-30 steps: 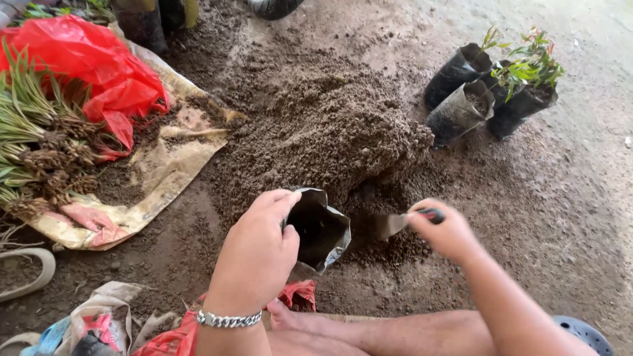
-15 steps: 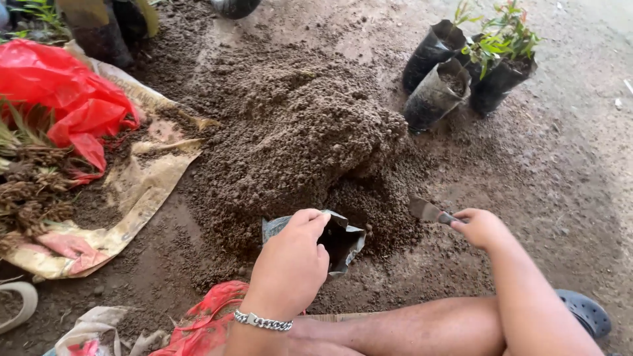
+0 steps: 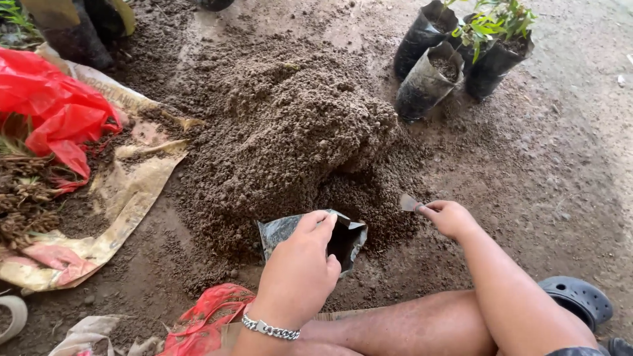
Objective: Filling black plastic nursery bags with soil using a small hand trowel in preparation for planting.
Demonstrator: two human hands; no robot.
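My left hand (image 3: 300,267) grips the rim of an empty black plastic nursery bag (image 3: 344,240), holding its mouth open against the foot of a big soil heap (image 3: 290,132). A metal chain bracelet sits on that wrist. My right hand (image 3: 450,218) is closed on the handle of a small metal trowel (image 3: 409,203), whose blade points left at the loose soil just right of the bag. The trowel blade and the bag are apart.
Three filled black nursery bags (image 3: 428,79) with green seedlings (image 3: 491,20) stand at the top right. A red plastic bag (image 3: 49,105) and rooted plants (image 3: 20,191) lie on a tan sack (image 3: 125,198) at left. My bare leg (image 3: 409,326) and a dark sandal (image 3: 577,300) are at the bottom.
The bag has dropped from a raised position down against the heap. My right hand swung the trowel out to the right, then drew it back toward the soil beside the bag.
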